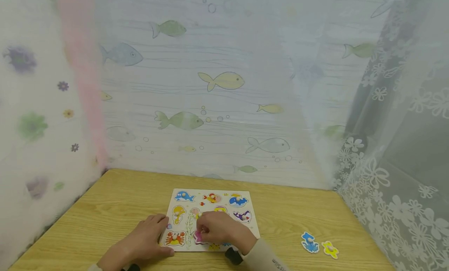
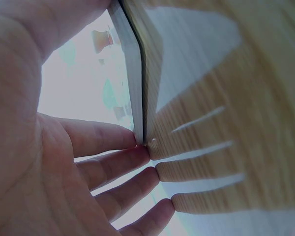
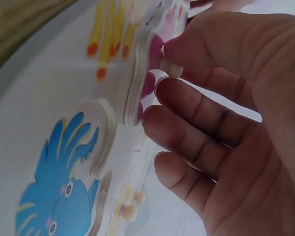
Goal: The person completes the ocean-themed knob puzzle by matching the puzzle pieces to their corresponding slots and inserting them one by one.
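Note:
A wooden peg puzzle board (image 1: 186,245) with sea-animal pieces lies on the table. My right hand (image 1: 219,227) is over its lower middle, pinching the pale knob (image 3: 173,69) of a pink-purple puzzle piece (image 1: 198,237) between thumb and fingers. In the right wrist view, this piece sits at or just above the board surface; I cannot tell if it is seated. My left hand (image 1: 145,238) rests at the board's near left corner, thumb along the near edge and fairly straight fingers touching the left side. A red crab piece (image 1: 175,238) lies beside that hand.
Right of the board, a blue sea-creature piece (image 1: 310,242) and a yellow star piece (image 1: 330,249) lie loose on the wooden table (image 1: 115,197). Several knobbed pieces, including a blue whale (image 1: 238,201), sit in the board. A fish-print curtain (image 1: 224,146) hangs behind.

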Demonstrator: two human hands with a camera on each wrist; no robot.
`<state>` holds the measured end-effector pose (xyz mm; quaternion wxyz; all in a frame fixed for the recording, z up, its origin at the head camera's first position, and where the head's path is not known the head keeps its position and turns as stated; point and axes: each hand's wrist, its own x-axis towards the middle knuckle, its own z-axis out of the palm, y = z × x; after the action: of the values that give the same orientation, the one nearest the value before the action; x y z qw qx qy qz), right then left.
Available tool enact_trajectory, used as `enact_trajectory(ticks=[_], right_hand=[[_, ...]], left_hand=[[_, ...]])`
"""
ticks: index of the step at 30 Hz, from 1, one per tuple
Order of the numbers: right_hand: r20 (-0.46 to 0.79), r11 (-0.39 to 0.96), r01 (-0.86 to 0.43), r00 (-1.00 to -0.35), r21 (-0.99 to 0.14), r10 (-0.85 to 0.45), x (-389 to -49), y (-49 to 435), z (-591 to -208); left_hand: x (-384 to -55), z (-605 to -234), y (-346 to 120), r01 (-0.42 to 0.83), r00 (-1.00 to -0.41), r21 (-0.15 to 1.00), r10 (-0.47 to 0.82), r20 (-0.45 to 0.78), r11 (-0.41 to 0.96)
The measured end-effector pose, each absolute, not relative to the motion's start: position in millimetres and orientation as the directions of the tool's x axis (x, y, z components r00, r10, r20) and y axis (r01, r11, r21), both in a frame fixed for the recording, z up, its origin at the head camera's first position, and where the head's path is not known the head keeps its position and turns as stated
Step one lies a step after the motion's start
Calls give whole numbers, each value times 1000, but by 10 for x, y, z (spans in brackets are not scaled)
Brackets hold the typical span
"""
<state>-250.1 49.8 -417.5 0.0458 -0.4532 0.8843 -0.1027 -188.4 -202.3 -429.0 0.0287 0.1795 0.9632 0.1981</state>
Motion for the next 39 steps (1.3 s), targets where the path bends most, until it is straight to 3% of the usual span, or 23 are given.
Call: enact_trajectory(ticks=[26, 39], right_hand=[[-6, 581, -773, -600, -257, -800, -2514, 468, -4214], [7, 631, -730, -656, -263, -755, -2522, 672, -4141]], left_hand=[[-1885, -4291, -2018, 339, -933, 378, 359, 19, 861], [-1888, -4293, -2020, 339, -933, 377, 360, 15, 862]])
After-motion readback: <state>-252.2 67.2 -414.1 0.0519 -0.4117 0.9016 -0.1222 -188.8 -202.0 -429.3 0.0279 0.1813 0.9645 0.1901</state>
